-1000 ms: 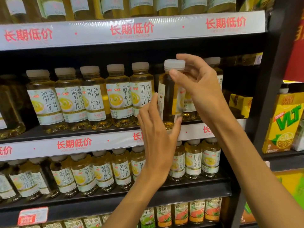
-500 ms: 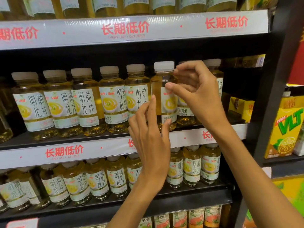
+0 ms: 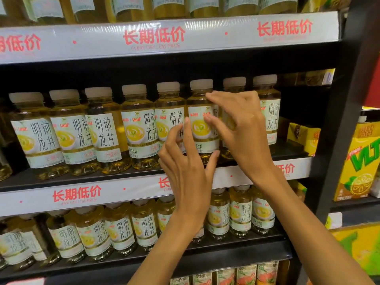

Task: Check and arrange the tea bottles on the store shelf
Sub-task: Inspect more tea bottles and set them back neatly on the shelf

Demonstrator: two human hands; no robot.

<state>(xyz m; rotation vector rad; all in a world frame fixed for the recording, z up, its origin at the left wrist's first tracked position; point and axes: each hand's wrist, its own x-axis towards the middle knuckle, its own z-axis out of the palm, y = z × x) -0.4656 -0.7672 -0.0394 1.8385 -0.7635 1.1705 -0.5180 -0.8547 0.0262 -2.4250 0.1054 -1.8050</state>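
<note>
Since a second ago the tea bottle has gone from being held up and turned sideways at the shelf front to standing in the row on the middle shelf, its label now facing outward like its neighbours. It stands upright, long axis vertical, toward the right end of that shelf, third from the right edge, close between the bottles on either side.

The two hands sit close together with the bottle between them. The left hand is low at the bottle's base, thumb touching the lower right of it and fingers spread loosely up its left side, more steadying than gripping. The right hand comes in from the right, fingertips on the label and near the shoulder; whether it pinches or merely touches, I cannot tell.

The bottle lies directly ahead of both hands, slightly above the left one. The right hand seems better placed for any last twist, the left for nudging the base back from the shelf's front edge.
</note>
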